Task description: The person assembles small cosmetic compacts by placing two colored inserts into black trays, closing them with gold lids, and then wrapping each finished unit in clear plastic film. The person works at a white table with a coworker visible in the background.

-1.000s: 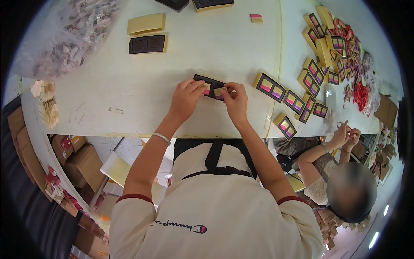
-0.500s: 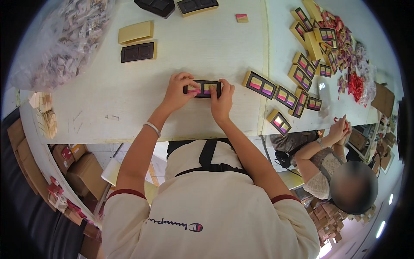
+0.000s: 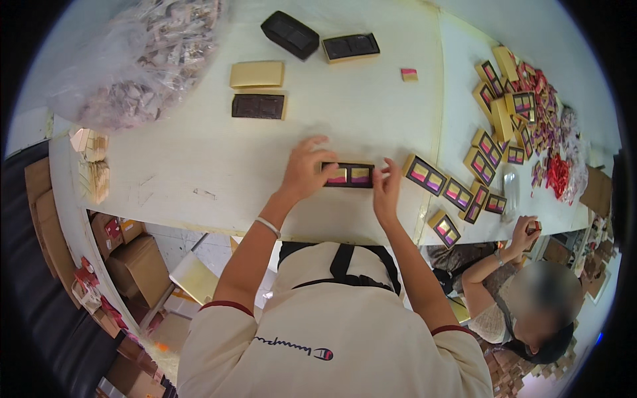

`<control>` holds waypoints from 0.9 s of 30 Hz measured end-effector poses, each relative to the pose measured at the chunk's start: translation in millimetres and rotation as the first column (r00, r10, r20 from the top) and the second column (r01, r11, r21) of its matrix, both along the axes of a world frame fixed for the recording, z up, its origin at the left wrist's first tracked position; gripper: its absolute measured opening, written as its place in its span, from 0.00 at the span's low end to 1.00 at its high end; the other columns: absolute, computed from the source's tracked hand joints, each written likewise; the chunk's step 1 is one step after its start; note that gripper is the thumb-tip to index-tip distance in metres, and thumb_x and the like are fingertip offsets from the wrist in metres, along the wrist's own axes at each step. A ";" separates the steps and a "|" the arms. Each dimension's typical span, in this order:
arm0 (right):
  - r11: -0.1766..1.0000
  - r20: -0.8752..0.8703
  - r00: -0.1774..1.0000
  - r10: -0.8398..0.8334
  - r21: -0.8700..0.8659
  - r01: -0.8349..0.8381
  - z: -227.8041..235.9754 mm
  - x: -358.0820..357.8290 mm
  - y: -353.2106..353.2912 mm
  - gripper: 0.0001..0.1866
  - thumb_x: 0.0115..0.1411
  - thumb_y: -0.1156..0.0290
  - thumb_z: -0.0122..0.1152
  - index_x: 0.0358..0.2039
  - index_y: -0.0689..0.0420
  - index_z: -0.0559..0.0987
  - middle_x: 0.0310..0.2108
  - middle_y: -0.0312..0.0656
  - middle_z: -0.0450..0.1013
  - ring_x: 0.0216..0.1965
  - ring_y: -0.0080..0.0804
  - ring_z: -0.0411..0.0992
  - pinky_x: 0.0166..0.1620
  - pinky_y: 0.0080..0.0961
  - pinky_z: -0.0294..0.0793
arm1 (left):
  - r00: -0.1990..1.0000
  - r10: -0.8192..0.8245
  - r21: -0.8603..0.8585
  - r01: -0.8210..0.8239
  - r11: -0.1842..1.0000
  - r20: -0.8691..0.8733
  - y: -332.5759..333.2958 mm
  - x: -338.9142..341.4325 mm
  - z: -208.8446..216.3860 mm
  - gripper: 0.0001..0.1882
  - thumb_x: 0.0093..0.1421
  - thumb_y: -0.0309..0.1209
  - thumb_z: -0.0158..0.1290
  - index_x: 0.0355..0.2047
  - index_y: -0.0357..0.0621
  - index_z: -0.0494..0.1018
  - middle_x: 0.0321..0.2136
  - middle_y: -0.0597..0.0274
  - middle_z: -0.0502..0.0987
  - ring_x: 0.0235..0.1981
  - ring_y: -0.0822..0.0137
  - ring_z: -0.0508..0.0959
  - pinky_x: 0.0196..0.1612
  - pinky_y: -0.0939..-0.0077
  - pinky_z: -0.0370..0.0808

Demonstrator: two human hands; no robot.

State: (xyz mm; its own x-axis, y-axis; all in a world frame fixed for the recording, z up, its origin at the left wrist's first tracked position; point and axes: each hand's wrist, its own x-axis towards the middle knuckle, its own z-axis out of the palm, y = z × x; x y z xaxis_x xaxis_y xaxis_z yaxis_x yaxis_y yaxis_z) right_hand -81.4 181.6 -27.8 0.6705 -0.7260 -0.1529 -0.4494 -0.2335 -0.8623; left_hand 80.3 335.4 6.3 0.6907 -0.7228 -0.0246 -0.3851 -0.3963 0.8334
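White tabletop (image 3: 358, 113), left hand (image 3: 302, 172) and right hand (image 3: 387, 191) curved, empty fingers (image 3: 391, 170) parted, flanking a black box (image 3: 349, 175)

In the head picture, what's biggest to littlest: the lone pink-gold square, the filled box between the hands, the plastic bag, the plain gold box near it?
1. Plastic bag
2. Filled box between left hand and right hand, plain gold box: too alike to rank
3. Pink-gold square
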 end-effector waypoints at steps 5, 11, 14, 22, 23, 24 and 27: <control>0.995 0.059 0.998 -0.024 -0.093 0.029 24.5 24.8 -29.6 0.20 0.56 0.74 0.57 0.50 0.58 0.66 0.35 0.41 0.62 0.26 0.25 0.58 0.29 0.20 0.62 | 0.889 -0.047 0.427 -0.171 0.888 0.455 30.2 94.5 40.6 0.39 0.41 0.28 0.62 0.56 0.52 0.61 0.60 0.59 0.54 0.61 0.51 0.51 0.60 0.43 0.47; 0.972 0.043 0.999 0.029 -0.236 -0.018 32.0 71.7 -78.5 0.21 0.53 0.79 0.55 0.49 0.59 0.67 0.45 0.49 0.63 0.41 0.38 0.65 0.40 0.28 0.68 | 0.869 -0.191 0.430 -0.027 0.903 0.457 15.7 76.5 -4.5 0.31 0.44 0.34 0.61 0.51 0.55 0.67 0.51 0.61 0.65 0.52 0.55 0.61 0.58 0.46 0.53; 0.863 -0.001 0.994 0.111 -0.495 -0.097 20.9 104.5 -122.7 0.24 0.51 0.79 0.56 0.50 0.59 0.67 0.51 0.52 0.61 0.52 0.48 0.61 0.50 0.36 0.65 | 0.876 -0.130 0.304 -0.020 0.952 0.464 -40.9 46.3 -6.5 0.29 0.43 0.36 0.62 0.48 0.53 0.69 0.47 0.60 0.65 0.51 0.56 0.61 0.58 0.50 0.54; 0.709 -0.323 0.905 0.276 -0.568 -0.419 -5.0 154.4 -198.2 0.20 0.50 0.76 0.59 0.45 0.58 0.69 0.47 0.47 0.65 0.46 0.49 0.64 0.45 0.40 0.67 | 0.910 -0.062 0.232 -0.038 0.972 0.411 -108.5 35.6 12.5 0.31 0.48 0.38 0.61 0.53 0.50 0.64 0.49 0.59 0.64 0.54 0.57 0.60 0.58 0.51 0.54; 0.742 -0.299 0.909 0.291 -0.530 -0.412 -3.2 152.1 -198.5 0.19 0.50 0.75 0.59 0.44 0.58 0.70 0.45 0.46 0.66 0.45 0.48 0.64 0.44 0.40 0.67 | 0.944 0.009 0.135 -0.057 0.989 0.330 -111.1 35.9 14.5 0.31 0.48 0.38 0.61 0.53 0.49 0.64 0.49 0.58 0.65 0.53 0.57 0.61 0.57 0.55 0.56; 0.800 -0.154 0.944 0.293 -0.501 -0.330 -3.9 145.3 -192.1 0.18 0.50 0.75 0.59 0.43 0.59 0.70 0.39 0.48 0.68 0.41 0.48 0.66 0.43 0.38 0.68 | 0.968 0.067 0.039 -0.079 0.996 0.240 -113.7 36.0 16.2 0.31 0.49 0.38 0.61 0.53 0.49 0.64 0.48 0.58 0.65 0.52 0.58 0.63 0.56 0.58 0.59; 0.930 0.089 0.940 0.330 -0.202 -0.308 24.6 127.3 -143.6 0.20 0.48 0.78 0.61 0.43 0.60 0.71 0.36 0.49 0.69 0.40 0.48 0.68 0.44 0.36 0.68 | 0.940 0.199 -0.103 -0.235 0.967 -0.276 -131.3 35.8 34.7 0.25 0.54 0.31 0.57 0.51 0.42 0.64 0.45 0.58 0.68 0.42 0.65 0.70 0.44 0.74 0.69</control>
